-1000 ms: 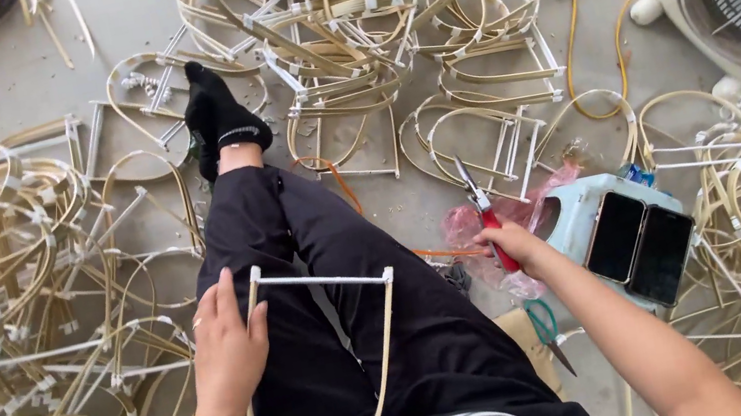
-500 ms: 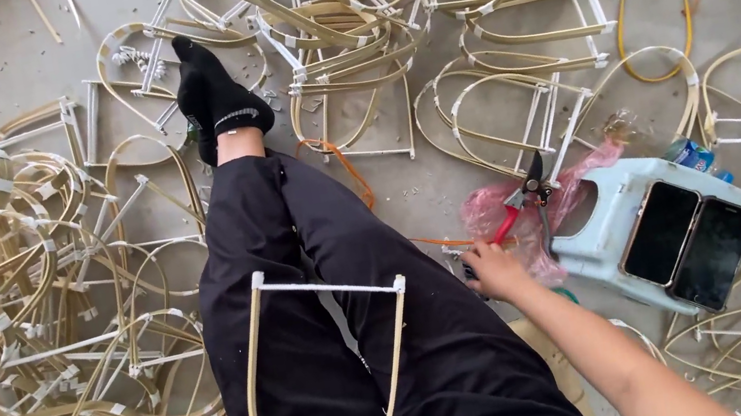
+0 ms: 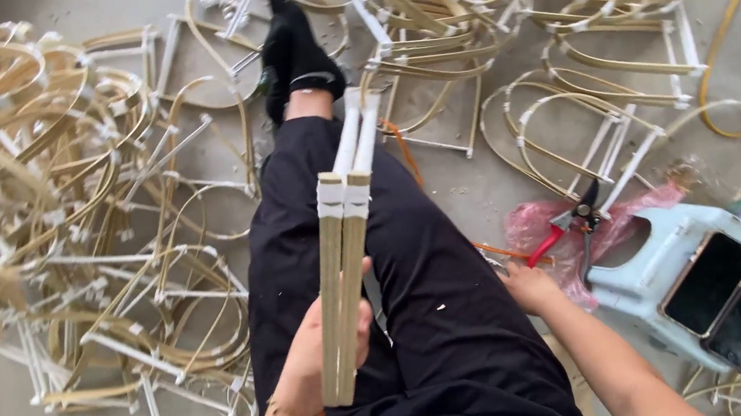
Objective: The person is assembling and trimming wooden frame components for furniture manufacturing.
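Bamboo frame (image 3: pixel 347 273) sits edge-on in your left hand (image 3: pixel 320 354), fingers curled round the lower end of its flat strips, so that hand is clamped on it. The frame rises up and away over your black-trousered leg (image 3: pixel 424 280), with its white-taped bars (image 3: pixel 356 134) pointing toward the socked foot (image 3: pixel 292 49).

Risk: you hold only the bottom end, so the long upper part could swing or slip sideways off the thigh, and the springy strips may twist out of the grip.

Your right hand (image 3: pixel 532 289) is low beside the thigh, knuckles up, fingers tucked. Cannot tell if it pinches anything. Red-handled cutters (image 3: pixel 569 226) lie just beyond it on pink plastic (image 3: pixel 535 220), blades toward the pale blue stool (image 3: pixel 663 253): reaching blind there risks a nick. Loose frames (image 3: pixel 68 221) crowd the floor left of the left hand and could snag the held one.
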